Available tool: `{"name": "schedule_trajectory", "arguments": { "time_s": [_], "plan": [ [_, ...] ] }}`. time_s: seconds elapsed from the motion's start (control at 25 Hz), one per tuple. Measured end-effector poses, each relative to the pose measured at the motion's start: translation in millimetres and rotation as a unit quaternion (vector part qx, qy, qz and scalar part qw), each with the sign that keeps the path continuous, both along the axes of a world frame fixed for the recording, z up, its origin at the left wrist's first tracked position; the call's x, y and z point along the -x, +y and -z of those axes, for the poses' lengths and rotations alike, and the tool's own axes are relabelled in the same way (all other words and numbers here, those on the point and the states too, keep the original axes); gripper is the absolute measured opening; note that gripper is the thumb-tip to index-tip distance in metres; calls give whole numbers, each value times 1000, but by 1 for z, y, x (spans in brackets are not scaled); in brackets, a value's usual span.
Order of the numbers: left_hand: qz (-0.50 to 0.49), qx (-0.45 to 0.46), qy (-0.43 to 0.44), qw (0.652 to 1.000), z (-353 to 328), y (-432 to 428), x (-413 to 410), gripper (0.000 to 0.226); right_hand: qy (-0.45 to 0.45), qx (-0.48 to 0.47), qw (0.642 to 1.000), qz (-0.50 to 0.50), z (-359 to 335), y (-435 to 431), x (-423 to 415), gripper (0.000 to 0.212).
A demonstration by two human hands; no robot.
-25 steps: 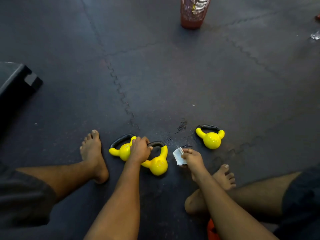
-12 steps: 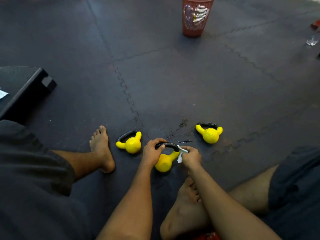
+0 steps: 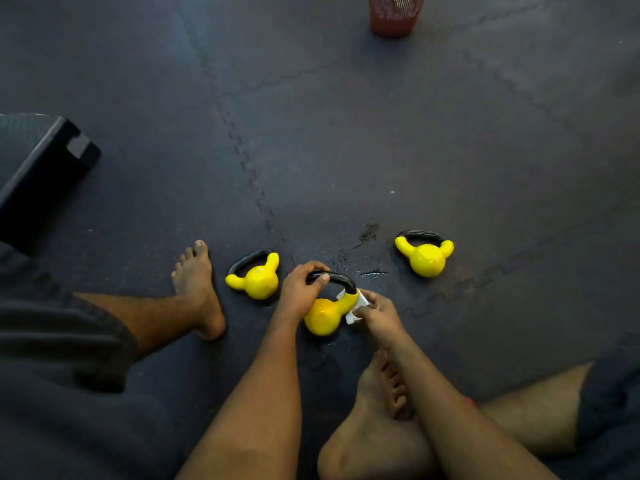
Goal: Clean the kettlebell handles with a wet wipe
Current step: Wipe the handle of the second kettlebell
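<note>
The middle kettlebell (image 3: 323,317) lies on the floor mat (image 3: 346,150) between your forearms. Its yellow body is toward you and its black handle (image 3: 337,277) away, so the long axis runs near to far, tipped slightly right. Your left hand (image 3: 299,294) grips the handle's left part, fingers curled over the bar. Your right hand (image 3: 379,313) pinches the wet wipe (image 3: 358,306) against the handle's right end. A second ago the wipe was held apart from this handle; now it touches it. The left kettlebell (image 3: 256,280) and right kettlebell (image 3: 425,258) flank it. A red basket (image 3: 394,15) stands well beyond.
</note>
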State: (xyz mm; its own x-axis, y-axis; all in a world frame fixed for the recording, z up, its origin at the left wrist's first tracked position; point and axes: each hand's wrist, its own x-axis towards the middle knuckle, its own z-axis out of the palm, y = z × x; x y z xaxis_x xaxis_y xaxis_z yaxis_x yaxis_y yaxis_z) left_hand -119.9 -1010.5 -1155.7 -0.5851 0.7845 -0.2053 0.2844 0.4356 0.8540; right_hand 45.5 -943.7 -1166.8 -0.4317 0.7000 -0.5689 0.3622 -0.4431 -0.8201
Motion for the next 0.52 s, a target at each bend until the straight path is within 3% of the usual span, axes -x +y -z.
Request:
{"name": "schedule_trajectory", "arguments": {
  "time_s": [0.12, 0.28, 0.4, 0.52],
  "plan": [
    [-18, -5, -7, 1000, 10, 1, 5, 11, 11, -23, 999, 46, 2, -10, 3, 43],
    [-5, -13, 2, 1000, 13, -1, 2, 12, 13, 51, 998, 27, 5, -17, 15, 34],
    [-14, -20, -3, 1000, 15, -5, -1, 13, 18, 86, 993, 76, -2, -14, 26, 22],
    [-47, -42, -30, 998, 18, -10, 2, 13, 56, 72, 989, 112, -7, -26, 33, 34]
  ]
}}
